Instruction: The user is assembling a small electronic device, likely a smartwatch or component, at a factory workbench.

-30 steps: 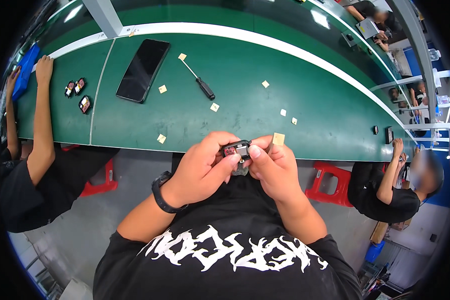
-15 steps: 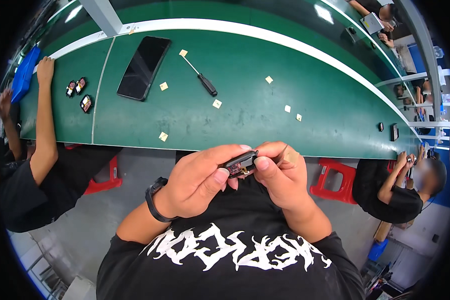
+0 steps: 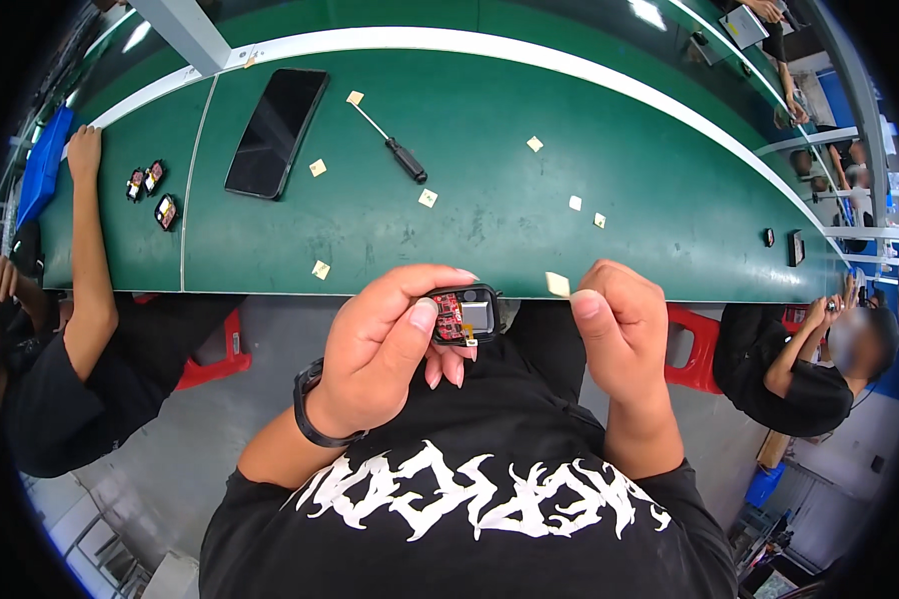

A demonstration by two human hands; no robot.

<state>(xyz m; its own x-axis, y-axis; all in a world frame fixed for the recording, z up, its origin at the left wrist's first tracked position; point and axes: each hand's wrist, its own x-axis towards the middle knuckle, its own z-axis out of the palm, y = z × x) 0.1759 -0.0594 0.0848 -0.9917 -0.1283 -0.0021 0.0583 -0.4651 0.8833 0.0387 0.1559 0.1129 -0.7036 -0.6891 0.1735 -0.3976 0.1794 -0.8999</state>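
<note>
The green table (image 3: 489, 240) is the biggest thing, and it spreads out at twelve o'clock from the small black gadget (image 3: 466, 315). One worker in black (image 3: 50, 409) sits between eight and nine, and another worker in black (image 3: 789, 394) sits just past three. A blue tray (image 3: 46, 170) is close to ten, near the first worker's hand (image 3: 85, 150). One red stool (image 3: 694, 349) peeks out near three, and another red stool (image 3: 212, 359) near nine. The left hand (image 3: 375, 344) is near nine o'clock and holds the gadget, thumb in front and fingers behind, in the air by the table's near edge. The right hand (image 3: 624, 324) is at three o'clock, curled up, apart from the gadget, and pinches a pale square (image 3: 557, 285) that pokes out past its thumb. A black phone (image 3: 276, 135) lies on the table between ten and eleven, and a screwdriver (image 3: 405, 160) lies just past eleven. The gadget shows its insides: a red board (image 3: 449, 317), a grey block (image 3: 479, 316) at three o'clock from the board, and a tiny gold strip (image 3: 469, 334) between four and five. Three little gadgets (image 3: 166, 212) lie near ten. Seven pale bits (image 3: 428, 198) dot the table from near ten round to near two.
</note>
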